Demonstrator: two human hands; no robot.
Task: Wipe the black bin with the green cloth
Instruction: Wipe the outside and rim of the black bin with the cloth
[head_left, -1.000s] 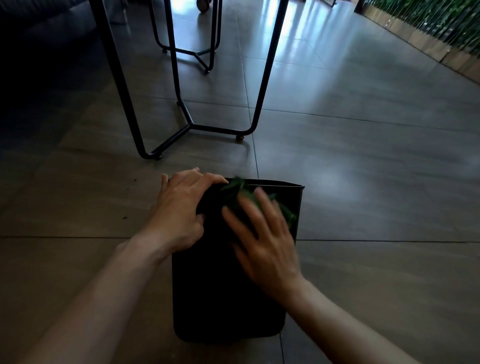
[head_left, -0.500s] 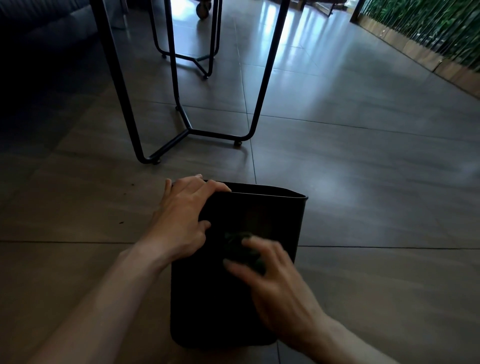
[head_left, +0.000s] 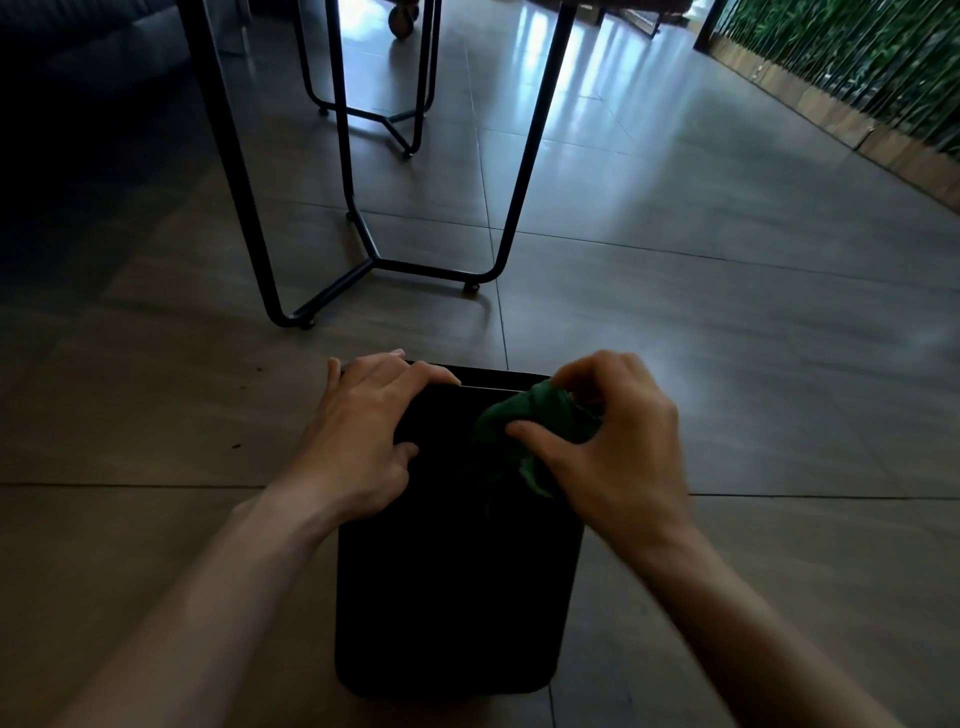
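Head view. One black bin (head_left: 457, 561) lies on its side on the tiled floor (head_left: 727, 364), its long axis running straight away from the person; the open mouth is at the far end and the base is nearest the camera.

Left hand (head_left: 363, 431) — fingers curled over the far left corner of the rim, thumb on the upper wall, closed around the edge. Judged to be steadying the bin.

Right hand (head_left: 618, 452) — bunched around one green cloth (head_left: 535, 421), thumb and fingers pinching the wad. Cloth sits on the upper wall just short of the rim, right of centre, a tail hanging toward the near side.

Key relation: the unwiped length of the wall lies toward the person from the cloth, along the bin's long axis. The right hand is on it already, so the next stroke probably pulls back toward the base, while the left hand resists the pull.

Counts: bins 1, cloths 1, hands 2. Black metal table frames (head_left: 363, 260) beyond, well apart from the bin.
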